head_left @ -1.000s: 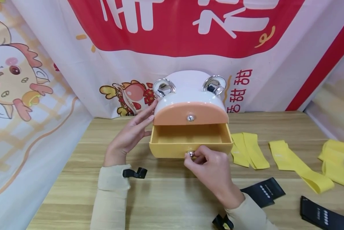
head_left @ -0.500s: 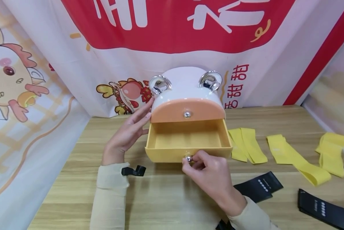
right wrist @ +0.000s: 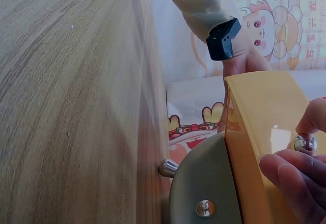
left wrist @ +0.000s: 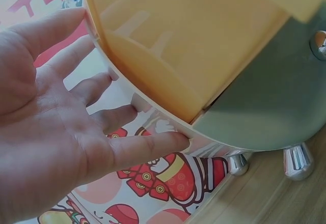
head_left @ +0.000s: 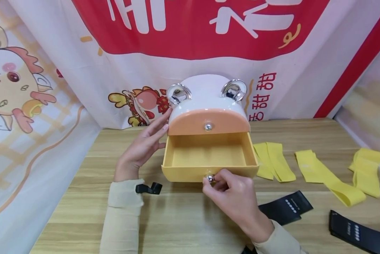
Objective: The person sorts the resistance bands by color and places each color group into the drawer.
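A white box [head_left: 206, 88] with two silver ear-like rings stands at the back of the table. Its orange upper drawer [head_left: 190, 123] is closed, while the yellow lower drawer [head_left: 180, 174] is pulled out and holds nothing. My right hand [head_left: 236, 197] pinches the silver knob [right wrist: 304, 143] of the yellow drawer between thumb and fingers. Against the box's left side rests my left hand [head_left: 142, 146], its fingers spread; in the left wrist view the fingertips of that hand [left wrist: 91, 102] touch the curved side wall.
Several yellow bands [head_left: 329, 176] lie right of the box on the wooden table [head_left: 177, 218]. Black printed cards [head_left: 286, 208] are nearer the front right, with another black stack [head_left: 358, 231] beyond them. A printed cloth [head_left: 190, 42] hangs directly behind the box.
The yellow drawer has come further out toward me, with my right hand on its knob. My left hand has stayed against the box's side. The head view has shifted slightly.
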The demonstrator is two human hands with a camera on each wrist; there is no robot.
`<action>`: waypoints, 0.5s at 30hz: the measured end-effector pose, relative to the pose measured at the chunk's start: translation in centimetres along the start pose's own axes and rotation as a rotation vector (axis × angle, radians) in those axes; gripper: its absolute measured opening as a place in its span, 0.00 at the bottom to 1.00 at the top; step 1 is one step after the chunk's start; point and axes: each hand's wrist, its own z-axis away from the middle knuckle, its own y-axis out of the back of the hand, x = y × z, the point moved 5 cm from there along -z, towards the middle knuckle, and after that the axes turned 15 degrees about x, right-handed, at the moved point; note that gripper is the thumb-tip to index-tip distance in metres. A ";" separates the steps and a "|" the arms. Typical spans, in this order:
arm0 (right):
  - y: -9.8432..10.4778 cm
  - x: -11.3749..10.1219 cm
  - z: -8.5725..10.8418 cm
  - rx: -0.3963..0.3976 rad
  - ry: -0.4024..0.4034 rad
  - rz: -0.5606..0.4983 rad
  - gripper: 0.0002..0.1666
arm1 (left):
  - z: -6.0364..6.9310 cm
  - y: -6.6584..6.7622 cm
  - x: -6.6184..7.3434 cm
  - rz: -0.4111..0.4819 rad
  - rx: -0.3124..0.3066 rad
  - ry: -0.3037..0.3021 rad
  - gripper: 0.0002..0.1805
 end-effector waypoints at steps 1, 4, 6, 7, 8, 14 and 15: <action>0.0 0.0 0.0 0.004 0.005 -0.002 0.15 | 0.0 0.0 0.0 0.002 -0.001 0.004 0.31; 0.2 -0.1 0.0 0.022 0.028 -0.010 0.15 | 0.0 -0.1 -0.1 0.008 -0.003 0.008 0.31; 0.2 -0.1 0.1 0.036 0.046 -0.015 0.15 | 0.0 -0.2 -0.1 0.009 -0.003 0.006 0.31; 0.3 -0.2 0.1 0.041 0.051 -0.018 0.15 | 0.0 -0.2 -0.1 0.009 -0.003 0.004 0.31; 0.3 -0.2 0.1 0.041 0.053 -0.020 0.15 | -0.1 -0.2 0.0 0.008 -0.004 0.002 0.31; 0.4 -0.2 0.2 0.030 0.053 -0.013 0.14 | 0.0 -0.2 0.0 0.002 -0.008 0.000 0.32; 0.4 -0.2 0.2 0.027 0.053 -0.012 0.14 | 0.1 -0.2 0.0 0.000 -0.008 0.001 0.32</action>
